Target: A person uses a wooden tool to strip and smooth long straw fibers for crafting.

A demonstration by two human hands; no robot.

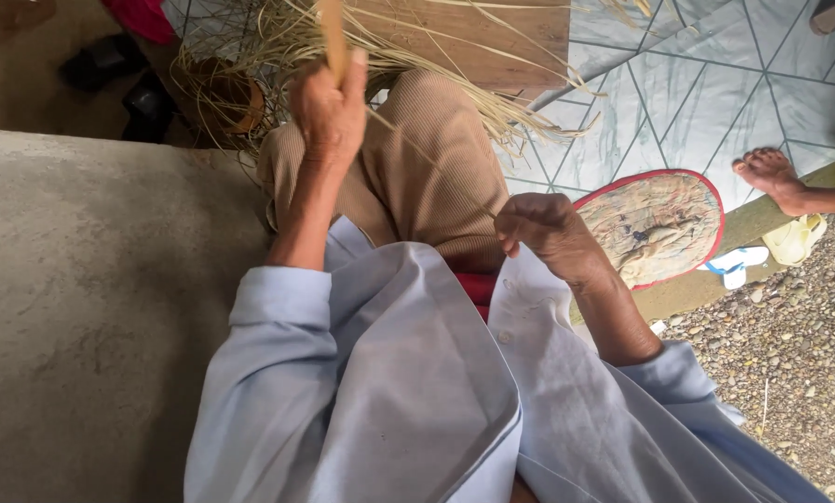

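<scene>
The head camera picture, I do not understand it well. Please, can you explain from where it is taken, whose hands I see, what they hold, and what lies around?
The camera sits on a person's head and looks down at their own body, so you see a pale blue shirt and tan trousers from above. There is no machine, only two bare hands. The left hand is raised and grips a flat tan strip. The right hand is closed, pinching a thin straw that runs toward the dry straw bundle over the knees. A woven basket stands behind the left hand. To the right lie an oval mat with a red rim, sandals and gravel. Another person's foot shows at the right edge.
</scene>
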